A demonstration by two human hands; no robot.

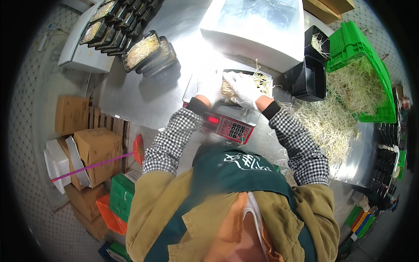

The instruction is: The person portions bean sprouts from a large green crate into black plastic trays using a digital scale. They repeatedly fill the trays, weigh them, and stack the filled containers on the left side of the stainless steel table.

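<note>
My left hand (pixel 210 85), in a white glove, is at the left side of a black plastic tray (pixel 244 71). Glare washes out its fingers, so their grip is unclear. My right hand (pixel 243 87), also gloved, curls over a bundle of bean sprouts (pixel 227 90) in the tray. Loose sprouts (pixel 262 82) stick up at the tray's right end. Beneath both hands, the tray rests on the metal platform of a red digital scale (pixel 255 119), whose keypad and lit display face me.
Left on the steel table (pixel 131 95) are filled trays (pixel 144 52) and stacked filled trays (pixel 108 36). A white foam box (pixel 252 39) stands behind the scale. At right are black trays (pixel 307 80), a sprout heap (pixel 327 127) and a tipped green crate (pixel 350 42). Cardboard boxes (pixel 98 154) sit lower left.
</note>
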